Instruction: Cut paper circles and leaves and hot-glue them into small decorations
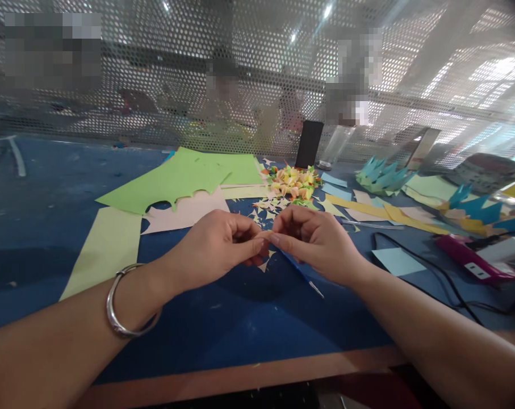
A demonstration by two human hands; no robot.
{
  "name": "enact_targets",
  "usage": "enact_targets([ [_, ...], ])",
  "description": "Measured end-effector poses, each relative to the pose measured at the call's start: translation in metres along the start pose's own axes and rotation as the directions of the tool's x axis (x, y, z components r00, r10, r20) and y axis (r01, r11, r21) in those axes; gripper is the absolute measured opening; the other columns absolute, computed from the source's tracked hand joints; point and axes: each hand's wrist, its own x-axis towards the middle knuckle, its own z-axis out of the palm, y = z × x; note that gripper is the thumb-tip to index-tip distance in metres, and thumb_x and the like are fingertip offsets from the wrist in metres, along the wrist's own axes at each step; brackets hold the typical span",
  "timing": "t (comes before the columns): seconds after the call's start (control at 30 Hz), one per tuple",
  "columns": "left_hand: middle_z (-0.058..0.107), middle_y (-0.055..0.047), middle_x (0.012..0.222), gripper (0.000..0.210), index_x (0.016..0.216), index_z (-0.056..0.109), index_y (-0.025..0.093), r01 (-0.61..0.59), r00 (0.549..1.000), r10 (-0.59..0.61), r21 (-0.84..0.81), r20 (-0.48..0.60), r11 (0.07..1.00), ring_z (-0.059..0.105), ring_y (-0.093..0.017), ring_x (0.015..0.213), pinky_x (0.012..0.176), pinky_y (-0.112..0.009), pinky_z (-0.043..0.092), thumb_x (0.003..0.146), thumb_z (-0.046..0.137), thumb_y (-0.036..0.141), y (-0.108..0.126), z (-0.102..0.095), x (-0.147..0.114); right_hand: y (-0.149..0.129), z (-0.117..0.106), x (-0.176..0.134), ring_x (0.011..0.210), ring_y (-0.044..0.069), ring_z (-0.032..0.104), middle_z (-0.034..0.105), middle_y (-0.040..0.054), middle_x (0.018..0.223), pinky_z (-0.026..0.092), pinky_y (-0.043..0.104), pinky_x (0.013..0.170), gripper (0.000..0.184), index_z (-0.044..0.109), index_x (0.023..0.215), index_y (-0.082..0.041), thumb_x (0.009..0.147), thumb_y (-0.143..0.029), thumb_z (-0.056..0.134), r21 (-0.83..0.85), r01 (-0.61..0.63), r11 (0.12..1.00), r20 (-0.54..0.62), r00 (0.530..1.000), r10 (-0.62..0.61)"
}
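Note:
Both hands meet over the middle of the blue table. My left hand [223, 244], with a silver bangle on its wrist, pinches one end of a small pale peach paper piece [264, 234]. My right hand [317, 238] pinches the other end between thumb and forefinger. Fingers cover most of the piece. Beneath the right hand lies a thin blue pen-like tool [302, 270] with a metal tip. Small paper scraps [268, 261] are scattered under and behind the hands. Just beyond is a pile of small folded paper pieces [295, 182] in yellow, peach, orange and green.
Green sheets [197, 173] with scalloped cut-outs lie at the back left, over a pale pink sheet [189, 213]. A black upright box [309, 144] and a clear bottle [336, 146] stand behind the pile. At right are blue paper crowns [380, 175], a magenta power strip [474, 258] and black cables [436, 270].

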Motion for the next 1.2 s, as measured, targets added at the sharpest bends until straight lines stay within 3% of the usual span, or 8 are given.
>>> enact_targets([
  [0.13, 0.075, -0.004, 0.077, 0.025, 0.080, 0.073, 0.019, -0.037, 0.999, 0.037, 0.055, -0.006, 0.998, 0.071, -0.017, 0.073, 0.070, -0.028, 0.059, 0.091, 0.066, 0.041, 0.005, -0.001, -0.003, -0.003, -0.001, 0.000, 0.047, 0.005, 0.046, 0.056, -0.0059, 0.066, 0.036, 0.019, 0.042, 0.025, 0.061, 0.083, -0.018, 0.081, -0.035, 0.079, 0.061, -0.063, 0.996, 0.024, 0.998, 0.061],
  [0.37, 0.079, -0.006, 0.088, 0.025, 0.089, 0.077, 0.022, 0.057, 0.989, -0.053, -0.026, 0.141, 0.998, 0.075, -0.021, 0.084, 0.079, -0.033, 0.061, 0.093, 0.063, 0.042, 0.009, -0.010, -0.003, -0.002, -0.002, 0.000, 0.045, 0.005, 0.045, 0.056, -0.0060, 0.065, 0.037, 0.018, 0.040, 0.027, 0.061, 0.082, -0.017, 0.081, -0.037, 0.078, 0.117, -0.110, 0.987, 0.084, 0.991, 0.101],
  [0.63, 0.072, -0.002, 0.065, 0.033, 0.069, 0.072, 0.020, 0.029, 0.999, -0.032, 0.207, 0.012, 0.978, 0.069, -0.016, 0.061, 0.058, -0.024, 0.053, 0.089, 0.066, 0.046, 0.015, -0.018, -0.002, -0.002, -0.002, 0.003, 0.043, 0.004, 0.043, 0.051, -0.0072, 0.061, 0.033, 0.019, 0.039, 0.019, 0.060, 0.080, -0.017, 0.084, -0.032, 0.071, 0.063, -0.124, 0.990, 0.040, 0.992, 0.122],
  [0.73, 0.073, -0.002, 0.069, 0.029, 0.076, 0.074, 0.021, 0.041, 0.982, 0.042, 0.426, -0.184, 0.904, 0.064, -0.014, 0.057, 0.056, -0.024, 0.046, 0.088, 0.066, 0.046, 0.009, -0.033, 0.003, -0.002, -0.002, 0.004, 0.041, 0.004, 0.041, 0.048, -0.0081, 0.056, 0.031, 0.020, 0.039, 0.023, 0.059, 0.078, -0.018, 0.084, -0.036, 0.072, 0.011, -0.160, 0.987, 0.008, 0.987, 0.160],
  [0.8, 0.075, -0.003, 0.079, 0.027, 0.093, 0.076, 0.022, 0.078, 0.974, 0.053, 0.541, -0.221, 0.837, 0.064, -0.016, 0.062, 0.060, -0.027, 0.046, 0.089, 0.063, 0.046, 0.000, -0.043, 0.008, 0.000, -0.001, 0.004, 0.041, 0.006, 0.041, 0.047, -0.0088, 0.053, 0.033, 0.020, 0.040, 0.026, 0.058, 0.077, -0.019, 0.083, -0.038, 0.074, -0.054, -0.197, 0.979, 0.032, 0.980, 0.199],
  [0.9, 0.076, -0.007, 0.097, 0.029, 0.101, 0.077, 0.022, 0.056, 0.978, 0.098, 0.687, -0.183, 0.725, 0.067, -0.024, 0.086, 0.076, -0.034, 0.048, 0.086, 0.064, 0.043, -0.015, -0.052, 0.015, 0.005, 0.001, 0.003, 0.043, 0.007, 0.044, 0.048, -0.0074, 0.054, 0.034, 0.022, 0.042, 0.026, 0.060, 0.076, -0.019, 0.083, -0.040, 0.073, -0.171, -0.241, 0.955, 0.130, 0.956, 0.265],
  [1.03, 0.073, -0.013, 0.106, 0.041, 0.115, 0.076, 0.019, -0.024, 0.990, 0.126, 0.812, -0.061, 0.584, 0.058, -0.033, 0.110, 0.097, -0.045, 0.042, 0.083, 0.066, 0.042, -0.023, -0.054, 0.021, 0.009, 0.005, 0.003, 0.050, 0.008, 0.045, 0.053, -0.0045, 0.060, 0.033, 0.023, 0.046, 0.025, 0.063, 0.074, -0.019, 0.083, -0.040, 0.072, -0.320, -0.160, 0.934, 0.196, 0.953, 0.231],
  [1.2, 0.070, -0.012, 0.109, 0.040, 0.116, 0.076, 0.021, -0.057, 0.995, 0.098, 0.816, 0.001, 0.575, 0.056, -0.034, 0.112, 0.100, -0.048, 0.038, 0.084, 0.066, 0.043, -0.022, -0.056, 0.023, 0.011, 0.008, 0.003, 0.052, 0.009, 0.047, 0.058, -0.0027, 0.062, 0.033, 0.025, 0.048, 0.019, 0.063, 0.075, -0.020, 0.085, -0.035, 0.070, -0.470, -0.090, 0.878, 0.163, 0.969, 0.187],
])
